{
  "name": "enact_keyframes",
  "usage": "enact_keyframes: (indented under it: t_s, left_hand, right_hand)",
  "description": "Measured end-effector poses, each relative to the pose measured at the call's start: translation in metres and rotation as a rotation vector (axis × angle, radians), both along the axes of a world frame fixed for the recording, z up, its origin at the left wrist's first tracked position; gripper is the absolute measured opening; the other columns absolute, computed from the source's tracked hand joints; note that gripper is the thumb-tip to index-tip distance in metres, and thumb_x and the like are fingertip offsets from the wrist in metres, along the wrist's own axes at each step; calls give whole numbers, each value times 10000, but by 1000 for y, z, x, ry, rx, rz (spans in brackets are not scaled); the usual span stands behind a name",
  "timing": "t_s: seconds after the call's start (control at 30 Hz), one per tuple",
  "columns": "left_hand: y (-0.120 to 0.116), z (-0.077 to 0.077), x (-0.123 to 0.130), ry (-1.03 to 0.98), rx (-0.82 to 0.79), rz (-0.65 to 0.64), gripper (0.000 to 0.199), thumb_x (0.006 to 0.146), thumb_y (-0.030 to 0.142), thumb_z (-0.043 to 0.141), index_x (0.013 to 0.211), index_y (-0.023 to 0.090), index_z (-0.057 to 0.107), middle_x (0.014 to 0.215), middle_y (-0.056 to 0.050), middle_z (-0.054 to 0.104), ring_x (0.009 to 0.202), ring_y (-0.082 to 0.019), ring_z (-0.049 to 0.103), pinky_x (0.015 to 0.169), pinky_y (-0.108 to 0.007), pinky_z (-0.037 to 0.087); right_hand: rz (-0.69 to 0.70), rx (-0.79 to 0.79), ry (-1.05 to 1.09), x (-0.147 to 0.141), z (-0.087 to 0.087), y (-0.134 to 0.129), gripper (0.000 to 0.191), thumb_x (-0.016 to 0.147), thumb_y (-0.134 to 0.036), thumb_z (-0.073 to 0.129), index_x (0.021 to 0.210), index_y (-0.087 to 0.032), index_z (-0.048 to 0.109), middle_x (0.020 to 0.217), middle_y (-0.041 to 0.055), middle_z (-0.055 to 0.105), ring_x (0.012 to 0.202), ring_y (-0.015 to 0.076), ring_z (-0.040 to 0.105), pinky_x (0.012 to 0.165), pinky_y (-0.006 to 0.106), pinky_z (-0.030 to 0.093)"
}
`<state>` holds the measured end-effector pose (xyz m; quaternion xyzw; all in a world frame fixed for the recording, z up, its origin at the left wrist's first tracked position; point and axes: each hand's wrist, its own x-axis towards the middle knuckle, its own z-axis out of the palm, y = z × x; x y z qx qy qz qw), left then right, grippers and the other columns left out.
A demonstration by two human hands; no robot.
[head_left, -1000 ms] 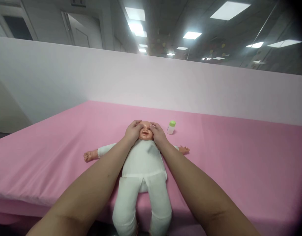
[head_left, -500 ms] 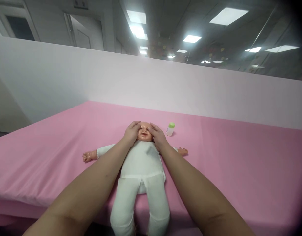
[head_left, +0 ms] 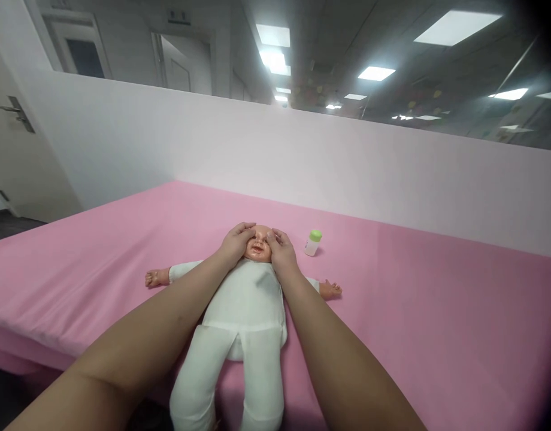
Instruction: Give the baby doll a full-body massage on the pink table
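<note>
A baby doll [head_left: 245, 299] with a soft white cloth body lies on its back on the pink-covered surface [head_left: 419, 299], arms stretched out sideways and legs toward me. My left hand [head_left: 236, 243] cups the left side of its hard plastic head [head_left: 258, 251], fingers curved around it. On the other side, my right hand [head_left: 282, 250] presses against the head with the thumb near the doll's eye. The doll's mouth and nose show between my hands; the sides of its head are hidden. To the right of my right hand stands a small bottle [head_left: 312, 244] with a green cap.
A white partition wall [head_left: 275, 149] rises behind the pink surface, with a glass pane or dark opening above it. At the far left is a door [head_left: 28, 161] with a metal handle [head_left: 15, 112]. The near edge of the surface runs under the doll's legs.
My view has turned a little to the left, bringing the door handle into sight. Both hands stay on the doll's head, with only a slight shift of the right fingers.
</note>
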<state>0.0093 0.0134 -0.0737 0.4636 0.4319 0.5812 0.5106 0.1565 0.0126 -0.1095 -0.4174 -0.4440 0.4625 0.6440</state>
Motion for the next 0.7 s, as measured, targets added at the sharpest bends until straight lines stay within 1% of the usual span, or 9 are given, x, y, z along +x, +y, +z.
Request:
enact_keyframes:
  t_s: [0.13, 0.23, 0.3, 0.37, 0.47, 0.6, 0.7]
  left_hand:
    - [-3, 3, 2, -61, -41, 17, 432, 724, 306, 729, 1139, 188, 733, 1044, -102, 765, 928, -244, 728, 862, -382, 598]
    - [-4, 3, 3, -131, -75, 34, 431, 720, 247, 696, 1144, 182, 728, 1034, -115, 772, 900, -260, 741, 842, -411, 610]
    - [-4, 3, 2, -153, -90, 43, 442, 715, 230, 691, 1152, 175, 727, 1038, -121, 772, 902, -263, 742, 850, -421, 611]
    - [-4, 2, 2, -146, -72, 46, 430, 726, 253, 708, 1147, 168, 732, 1062, -121, 765, 928, -254, 735, 882, -413, 604]
    - [-4, 0, -1, -93, -12, 10, 463, 738, 347, 780, 1165, 175, 727, 1092, -112, 749, 965, -247, 723, 920, -402, 591]
    - [-3, -4, -6, 18, 56, -10, 588, 678, 396, 884, 1204, 203, 707, 1143, -110, 728, 999, -263, 726, 922, -403, 591]
    - [0, -6, -7, 39, 72, -26, 583, 690, 412, 882, 1204, 207, 701, 1174, -117, 718, 1014, -260, 725, 920, -405, 590]
  right_hand:
    - [49, -38, 101, 2, -3, 1, 456, 841, -412, 701, 1269, -256, 691, 1366, 48, 683, 1269, 237, 635, 1125, 414, 508]
    - [119, -63, 197, 2, -2, 1, 502, 809, -302, 653, 1309, -264, 675, 1432, 29, 648, 1306, 231, 619, 1140, 420, 504]
    - [153, -68, 231, 3, -1, 0, 549, 779, -265, 652, 1328, -267, 663, 1456, 23, 632, 1319, 231, 612, 1143, 422, 506]
    - [162, -59, 232, 3, 0, -2, 561, 772, -280, 688, 1332, -262, 658, 1458, 29, 629, 1319, 236, 612, 1143, 419, 507]
    - [144, -15, 159, 2, 2, -6, 592, 773, -385, 788, 1333, -252, 651, 1430, 54, 643, 1306, 248, 617, 1127, 410, 517]
    - [48, 25, 17, -1, 6, -9, 673, 691, -461, 895, 1281, -247, 653, 1397, 72, 648, 1309, 263, 604, 1102, 389, 525]
    - [2, 16, -19, -3, 8, -8, 669, 673, -485, 899, 1243, -242, 645, 1340, 77, 671, 1261, 261, 628, 1075, 393, 537]
